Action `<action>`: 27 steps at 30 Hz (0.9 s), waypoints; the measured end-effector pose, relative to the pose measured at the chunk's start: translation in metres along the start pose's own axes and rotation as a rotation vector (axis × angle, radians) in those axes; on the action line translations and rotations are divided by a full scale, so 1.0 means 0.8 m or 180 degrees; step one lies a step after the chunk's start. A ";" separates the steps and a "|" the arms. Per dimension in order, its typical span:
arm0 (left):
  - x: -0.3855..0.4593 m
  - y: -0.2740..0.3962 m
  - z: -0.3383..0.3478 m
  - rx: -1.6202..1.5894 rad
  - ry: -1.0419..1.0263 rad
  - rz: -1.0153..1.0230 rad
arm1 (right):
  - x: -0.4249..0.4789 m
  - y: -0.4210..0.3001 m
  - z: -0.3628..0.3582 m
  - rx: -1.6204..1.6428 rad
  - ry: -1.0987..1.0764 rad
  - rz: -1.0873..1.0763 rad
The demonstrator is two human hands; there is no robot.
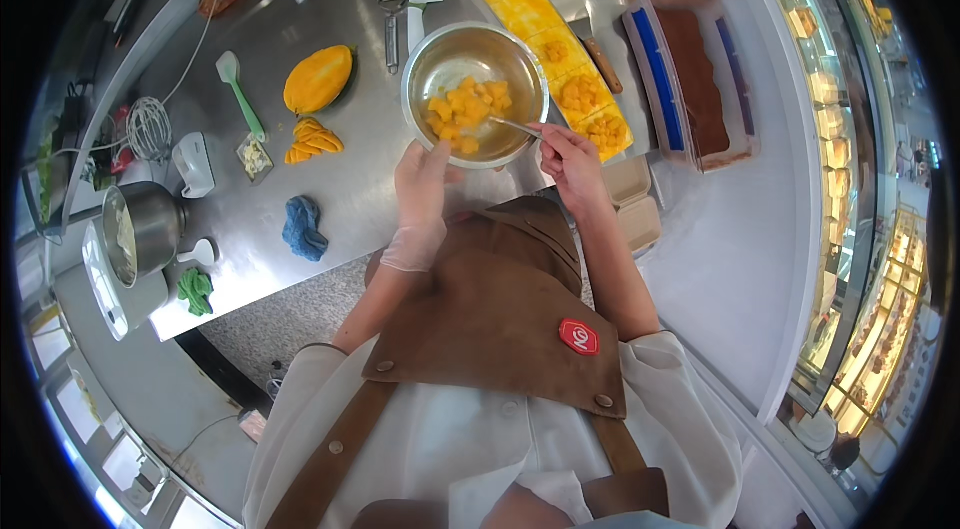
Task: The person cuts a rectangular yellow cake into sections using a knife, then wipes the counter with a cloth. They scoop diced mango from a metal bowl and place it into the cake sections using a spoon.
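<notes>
My left hand [421, 180], in a clear disposable glove, grips the near left rim of a stainless steel mixing bowl [474, 49]. Diced mango [469, 109] lies in the lower part of the bowl. A metal spoon [517, 127] is held by its handle in my bare right hand [566, 158], and its head sits among the cubes. Right of the bowl runs a long yellow-topped cake [517, 0], scored into sections. Mango cubes [581, 94] are heaped on its nearer sections, while the far ones have bare tops.
A peeled mango [319, 79] and mango peels [313, 141] lie to the left, near a green-handled spatula [241, 95]. Beyond the cake are a wooden-handled spatula [602, 65] and a plastic container [694, 79] of brown contents. A blue cloth [304, 227] and a steel mixer bowl [142, 229] are nearer left.
</notes>
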State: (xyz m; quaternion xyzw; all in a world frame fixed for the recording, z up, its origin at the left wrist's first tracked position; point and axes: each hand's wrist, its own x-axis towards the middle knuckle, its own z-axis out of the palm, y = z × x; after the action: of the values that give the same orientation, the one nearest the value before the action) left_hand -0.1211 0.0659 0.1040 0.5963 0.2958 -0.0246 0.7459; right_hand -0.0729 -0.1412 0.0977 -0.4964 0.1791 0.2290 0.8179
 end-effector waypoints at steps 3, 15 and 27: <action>-0.001 0.003 0.001 -0.0205 0.0043 -0.0164 | 0.000 -0.010 0.001 -0.0043 0.0144 -0.0156; 0.015 -0.013 -0.011 -0.0520 0.0118 -0.0028 | 0.034 -0.065 -0.046 -0.0326 0.0811 -0.1122; 0.008 -0.001 -0.009 -0.0469 0.0148 -0.0046 | 0.062 -0.050 -0.052 -0.3041 0.1920 -0.2868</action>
State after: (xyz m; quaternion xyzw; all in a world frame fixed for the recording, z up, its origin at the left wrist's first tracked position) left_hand -0.1193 0.0746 0.0996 0.5380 0.3184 0.0058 0.7805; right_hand -0.0122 -0.1850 0.0825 -0.8670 0.0553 -0.2242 0.4415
